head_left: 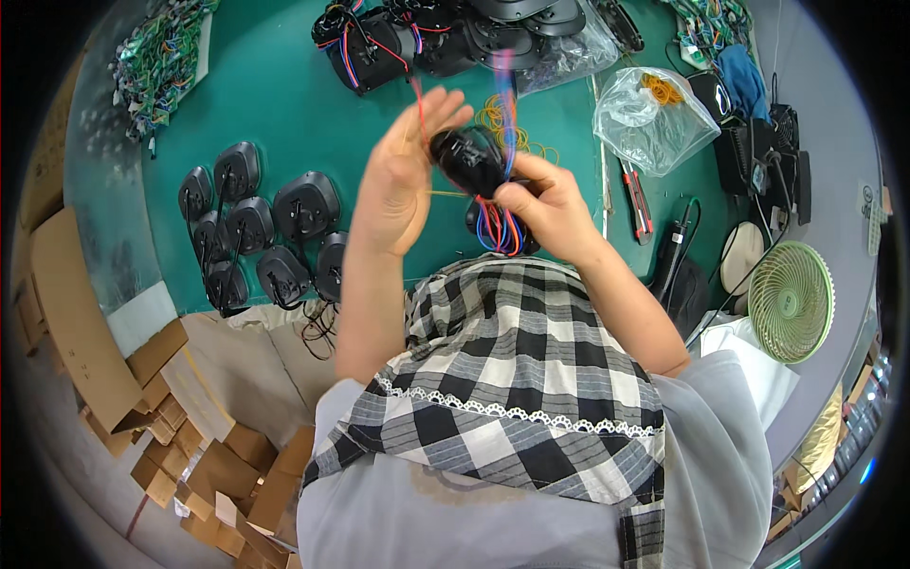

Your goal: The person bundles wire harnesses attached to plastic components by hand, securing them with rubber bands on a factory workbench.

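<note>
Right fingers (507, 194) clenched around a bundle of coloured wires (500, 230) at the base of a glossy black housing (467, 158), held up above the green surface (284, 114), in front of the chest. Left fingers (438, 106) spread and released, palm of the left hand (403, 180) laid flat against the housing's left side, a thin red wire running up between them. Right hand (547, 204) just below and right of the housing, wires looping down from the fist in red, blue and orange. Behind the hands, loose yellow rubber bands (495, 119) on the surface. To the left, a cluster of about 8 similar black housings (256, 228) lying face down, well apart from the hands. At the far edge, more black parts with wires (379, 43). To the right, a clear plastic bag (649, 119), a red-handled tool (637, 201), and a pale green fan (791, 302). Lower left, brown cardboard boxes (85, 332) on the floor.
</note>
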The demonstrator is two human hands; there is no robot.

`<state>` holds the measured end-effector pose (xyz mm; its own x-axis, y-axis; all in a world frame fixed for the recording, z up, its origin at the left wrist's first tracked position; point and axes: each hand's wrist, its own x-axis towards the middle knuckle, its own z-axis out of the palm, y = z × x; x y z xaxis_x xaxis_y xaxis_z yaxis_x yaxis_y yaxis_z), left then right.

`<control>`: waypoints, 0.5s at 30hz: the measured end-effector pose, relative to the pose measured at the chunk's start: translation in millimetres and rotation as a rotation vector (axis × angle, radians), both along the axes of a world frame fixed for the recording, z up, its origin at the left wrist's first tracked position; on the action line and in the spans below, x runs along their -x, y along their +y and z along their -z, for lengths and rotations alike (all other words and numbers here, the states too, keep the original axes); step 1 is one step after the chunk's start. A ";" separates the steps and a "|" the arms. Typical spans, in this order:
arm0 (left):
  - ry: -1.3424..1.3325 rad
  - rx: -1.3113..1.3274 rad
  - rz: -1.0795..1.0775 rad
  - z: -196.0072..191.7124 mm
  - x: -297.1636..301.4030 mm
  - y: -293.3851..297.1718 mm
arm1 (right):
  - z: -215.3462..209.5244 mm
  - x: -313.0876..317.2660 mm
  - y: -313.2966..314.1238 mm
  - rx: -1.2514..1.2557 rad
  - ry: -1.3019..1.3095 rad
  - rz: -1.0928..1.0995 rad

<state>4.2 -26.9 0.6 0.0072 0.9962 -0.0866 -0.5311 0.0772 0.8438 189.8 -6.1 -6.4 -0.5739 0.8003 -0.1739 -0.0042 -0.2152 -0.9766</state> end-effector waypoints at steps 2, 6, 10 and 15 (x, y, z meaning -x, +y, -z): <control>0.306 -0.136 -0.079 -21.2 0.4 8.2 | -5.7 7.1 3.2 -0.485 -0.220 -0.112; 1.390 -0.573 0.291 -54.0 -22.9 5.2 | -4.9 19.8 0.4 -0.616 -0.392 -0.044; 1.177 -0.570 0.275 -15.1 -15.1 13.3 | 2.8 6.1 10.2 -0.512 -0.603 -0.326; 0.526 0.024 -0.136 -9.2 -13.9 -1.4 | -9.2 -3.1 21.7 -0.122 -0.490 -0.286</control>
